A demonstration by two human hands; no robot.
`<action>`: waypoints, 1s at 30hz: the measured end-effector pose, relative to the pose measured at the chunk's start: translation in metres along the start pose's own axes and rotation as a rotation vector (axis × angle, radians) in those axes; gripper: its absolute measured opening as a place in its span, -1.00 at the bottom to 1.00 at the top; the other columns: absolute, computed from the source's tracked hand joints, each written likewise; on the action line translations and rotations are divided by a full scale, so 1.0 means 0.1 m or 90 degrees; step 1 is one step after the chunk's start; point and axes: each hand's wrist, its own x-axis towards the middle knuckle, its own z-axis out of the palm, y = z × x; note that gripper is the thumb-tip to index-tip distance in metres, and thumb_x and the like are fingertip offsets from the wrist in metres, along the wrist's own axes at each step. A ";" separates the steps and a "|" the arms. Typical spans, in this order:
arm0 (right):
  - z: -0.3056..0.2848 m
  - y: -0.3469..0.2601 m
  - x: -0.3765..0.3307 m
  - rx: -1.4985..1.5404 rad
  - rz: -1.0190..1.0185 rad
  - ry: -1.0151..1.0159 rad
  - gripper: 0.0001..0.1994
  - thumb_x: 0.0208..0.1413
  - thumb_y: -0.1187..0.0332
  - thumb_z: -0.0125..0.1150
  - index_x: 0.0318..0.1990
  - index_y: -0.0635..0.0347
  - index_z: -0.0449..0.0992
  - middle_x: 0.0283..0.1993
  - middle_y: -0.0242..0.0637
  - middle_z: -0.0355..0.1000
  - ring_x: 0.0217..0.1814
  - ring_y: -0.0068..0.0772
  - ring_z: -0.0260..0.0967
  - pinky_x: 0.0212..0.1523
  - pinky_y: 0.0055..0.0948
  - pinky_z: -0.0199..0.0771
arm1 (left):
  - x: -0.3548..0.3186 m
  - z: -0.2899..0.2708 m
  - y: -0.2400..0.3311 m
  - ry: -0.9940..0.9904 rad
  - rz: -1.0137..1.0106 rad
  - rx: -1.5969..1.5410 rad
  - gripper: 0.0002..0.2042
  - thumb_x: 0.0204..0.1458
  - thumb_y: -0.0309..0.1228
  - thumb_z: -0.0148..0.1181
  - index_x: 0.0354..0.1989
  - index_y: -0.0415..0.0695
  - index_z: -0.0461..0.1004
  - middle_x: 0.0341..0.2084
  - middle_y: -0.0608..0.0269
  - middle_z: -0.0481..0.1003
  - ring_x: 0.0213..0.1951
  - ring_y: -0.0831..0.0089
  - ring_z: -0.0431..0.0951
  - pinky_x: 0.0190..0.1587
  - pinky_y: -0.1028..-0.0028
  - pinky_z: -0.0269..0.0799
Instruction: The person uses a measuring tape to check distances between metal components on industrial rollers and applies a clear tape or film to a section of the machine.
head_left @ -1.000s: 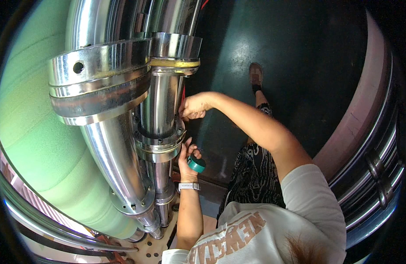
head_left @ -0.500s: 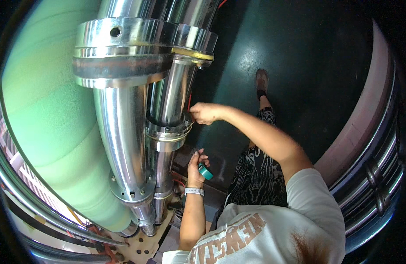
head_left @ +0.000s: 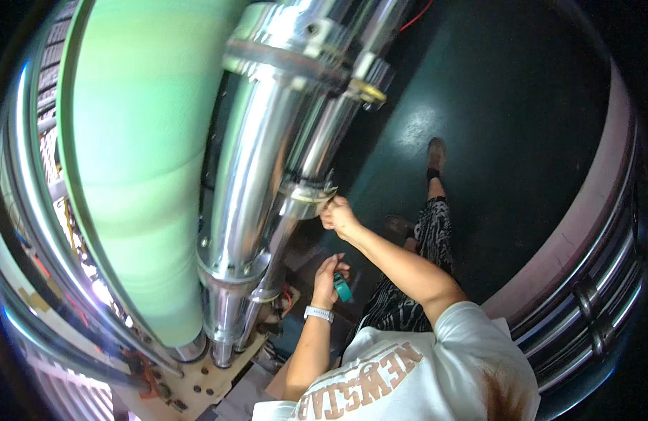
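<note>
My right hand is closed in a pinch at the edge of a shiny metal collar on the thinner of two steel shafts. What its fingertips hold, if anything, is hidden. Lower down and nearer to me, my left hand curls around a small green ring that looks like a roll of tape. Its fingers point up, apart from the shaft. The thicker polished shaft slants beside the thin one, with a wide flange near its far end.
A large pale green roll stands left of the shafts. On the right, a pinkish curved edge runs beside chrome bars. A cream plate with holes lies under the shafts' near ends. Dark floor stretches ahead.
The view has swung, so the shafts and green roll appear farther right and more slanted. My right hand stays at the collar, and my left hand keeps the green roll. A second foot now shows.
</note>
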 end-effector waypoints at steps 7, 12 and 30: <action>0.53 0.45 -0.84 0.128 -0.070 -0.079 -0.80 0.25 0.23 -0.22 -0.34 0.13 0.21 -0.53 -0.35 0.19 -0.49 -0.36 0.22 -0.40 -0.31 0.34 | -0.22 -0.46 -0.26 0.018 0.033 -0.012 -0.77 0.12 -0.30 -0.02 -0.24 -0.22 0.40 -0.60 0.24 0.46 -0.61 0.48 0.40 -0.51 0.52 0.35; 0.02 0.55 -0.58 -0.697 -0.421 -0.052 -0.82 0.22 0.33 -0.15 -0.35 0.24 0.27 -0.46 -0.27 0.33 -0.39 -0.33 0.35 -0.27 -0.35 0.37 | -0.53 -0.86 -0.41 0.048 -0.001 -0.036 -0.75 0.13 -0.29 -0.04 -0.22 -0.24 0.42 -0.62 0.22 0.45 -0.61 0.46 0.39 -0.50 0.49 0.36; 0.09 -0.48 -0.64 -1.376 -0.459 -0.237 -0.89 -0.01 0.48 -0.13 -0.36 0.23 0.35 -0.33 0.02 0.38 -0.26 0.12 0.33 -0.26 -0.17 0.32 | -0.80 -0.53 -0.06 -0.121 0.172 -0.013 -0.53 0.07 -0.04 0.00 -0.06 -0.22 0.28 -0.59 0.18 0.43 -0.67 0.49 0.38 -0.59 0.55 0.32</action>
